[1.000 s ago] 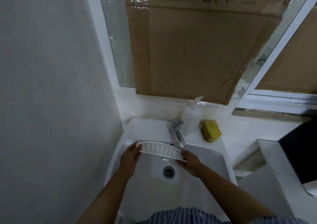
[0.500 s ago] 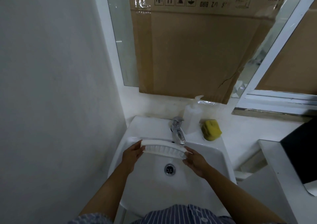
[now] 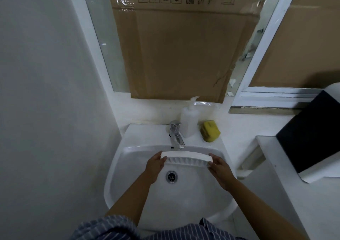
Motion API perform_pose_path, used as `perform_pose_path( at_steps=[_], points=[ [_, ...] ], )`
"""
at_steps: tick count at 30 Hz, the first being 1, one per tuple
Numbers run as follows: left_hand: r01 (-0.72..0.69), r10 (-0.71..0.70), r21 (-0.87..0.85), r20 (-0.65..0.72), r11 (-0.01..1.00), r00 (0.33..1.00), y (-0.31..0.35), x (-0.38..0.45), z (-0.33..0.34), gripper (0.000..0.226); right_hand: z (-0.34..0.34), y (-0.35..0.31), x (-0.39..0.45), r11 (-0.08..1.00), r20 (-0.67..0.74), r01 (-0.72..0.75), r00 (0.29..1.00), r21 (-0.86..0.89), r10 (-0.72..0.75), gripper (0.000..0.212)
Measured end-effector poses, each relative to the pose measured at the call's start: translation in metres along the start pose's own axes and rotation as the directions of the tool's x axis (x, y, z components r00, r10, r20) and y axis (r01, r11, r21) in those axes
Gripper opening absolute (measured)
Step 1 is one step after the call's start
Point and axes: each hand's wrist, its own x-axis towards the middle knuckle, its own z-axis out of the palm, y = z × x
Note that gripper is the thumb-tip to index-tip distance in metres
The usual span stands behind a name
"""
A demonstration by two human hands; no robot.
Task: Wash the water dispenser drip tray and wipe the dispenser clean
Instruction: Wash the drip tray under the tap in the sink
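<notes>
Tray held over the sink

While a soap bottle (image 3: 189,119) and a yellow sponge (image 3: 210,131) stand behind the sink (image 3: 128,166), right of its tap (image 3: 176,134), cardboard (image 3: 184,46) covers the window above. Both arms reach over the sink: the left hand (image 3: 155,166) and right hand (image 3: 220,168) grip opposite ends of the white drip tray (image 3: 186,158), just below the tap's spout, above the drain (image 3: 171,176).

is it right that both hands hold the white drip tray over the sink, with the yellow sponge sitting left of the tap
Nearly. In the head view both the left hand and right hand hold the drip tray by its ends over the sink, but the yellow sponge sits right of the tap, beyond the soap bottle.
</notes>
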Motion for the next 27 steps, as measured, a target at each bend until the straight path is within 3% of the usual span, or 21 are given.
perform_pose_path(
  at_steps=[6, 16, 21, 27],
  points=[
    [0.042, -0.044, 0.045, 0.055, 0.998, 0.997, 0.005, 0.008, 0.025, 0.051, -0.012, 0.007, -0.014, 0.985, -0.060, -0.013, 0.998, -0.171, 0.003, 0.029],
    [0.118, -0.121, 0.035, 0.108, 0.992, 0.987, 0.005, 0.022, 0.054, 0.056, -0.025, 0.011, -0.022, 0.973, -0.119, -0.044, 0.993, -0.229, 0.017, 0.019],
    [0.184, -0.184, 0.003, 0.020, 0.983, 0.983, 0.005, 0.021, 0.054, 0.050, -0.025, 0.006, -0.015, 0.978, -0.123, -0.008, 0.992, -0.206, -0.017, 0.018],
    [0.184, -0.187, -0.042, -0.105, 0.982, 0.977, 0.001, 0.015, 0.027, 0.024, -0.007, -0.002, 0.002, 0.982, -0.065, -0.050, 0.997, -0.180, 0.039, 0.023]
  ],
)
